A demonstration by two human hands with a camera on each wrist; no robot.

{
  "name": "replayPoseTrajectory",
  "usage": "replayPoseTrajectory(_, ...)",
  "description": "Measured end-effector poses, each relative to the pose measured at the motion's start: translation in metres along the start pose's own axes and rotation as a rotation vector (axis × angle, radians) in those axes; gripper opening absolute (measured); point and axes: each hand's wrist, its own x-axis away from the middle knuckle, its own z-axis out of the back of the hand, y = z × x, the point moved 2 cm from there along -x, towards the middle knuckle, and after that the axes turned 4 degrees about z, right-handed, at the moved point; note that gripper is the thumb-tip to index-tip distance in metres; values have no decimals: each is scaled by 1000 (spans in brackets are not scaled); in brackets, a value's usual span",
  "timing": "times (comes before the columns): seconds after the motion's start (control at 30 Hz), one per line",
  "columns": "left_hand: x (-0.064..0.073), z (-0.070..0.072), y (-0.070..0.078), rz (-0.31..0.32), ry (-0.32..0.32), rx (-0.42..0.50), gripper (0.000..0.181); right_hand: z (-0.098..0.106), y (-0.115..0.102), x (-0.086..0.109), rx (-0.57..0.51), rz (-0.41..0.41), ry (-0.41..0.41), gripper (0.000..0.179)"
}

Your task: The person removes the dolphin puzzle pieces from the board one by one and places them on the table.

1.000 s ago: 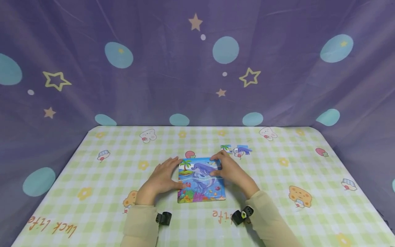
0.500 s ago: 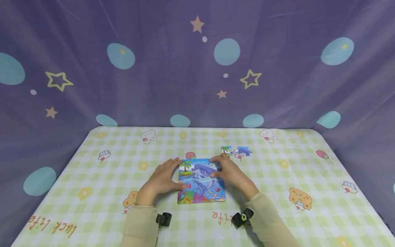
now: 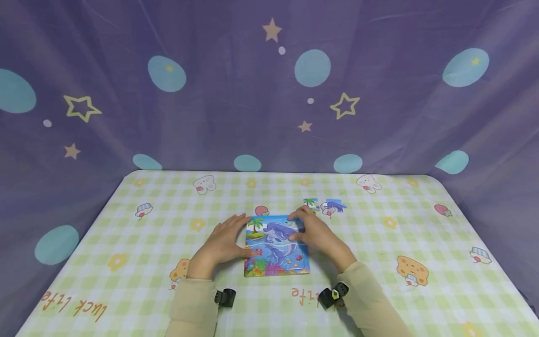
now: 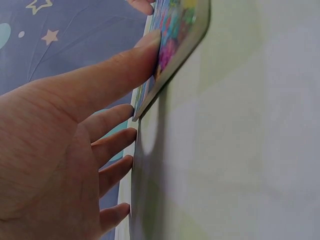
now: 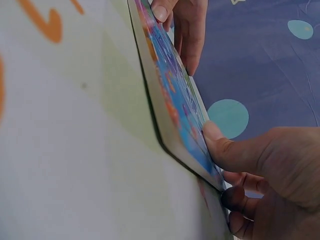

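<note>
A square jigsaw puzzle [image 3: 275, 262] with dolphins, a palm tree and coral lies flat on the table in the head view. My left hand [image 3: 220, 243] lies along its left side, thumb pressed on the picture near the edge. In the left wrist view its other fingers [image 4: 115, 145] reach out fairly straight at the far corner. My right hand [image 3: 317, 236] is at the upper right corner, thumb [image 5: 215, 135] on the picture and fingers curled at the edge. Part of that corner is hidden under the right hand.
Behind my right hand lie two loose puzzle pieces, one with a palm tree [image 3: 311, 203] and one with a blue dolphin [image 3: 337, 205]. A green checked cloth [image 3: 126, 234] covers the table. A purple curtain [image 3: 236, 93] hangs behind the far edge.
</note>
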Motion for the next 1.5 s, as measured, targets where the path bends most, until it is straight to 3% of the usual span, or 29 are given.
replayPoseTrajectory(0.5, 0, 3, 1, -2, 3, 0, 93, 1, -2, -4, 40, 37, 1, 49)
replayPoseTrajectory(1.0, 0, 5, 0, -4, 10, -9, 94, 4, -3, -6, -16, 54, 22, 51)
replayPoseTrajectory(1.27, 2, 4, 3, -13, 7, 2, 94, 14, 1, -7, -113, 54, 100, 34)
replayPoseTrajectory(1.5, 2, 2, 4, -1, -8, 0, 95, 22, 7, -1, -128, 32, 30, 25)
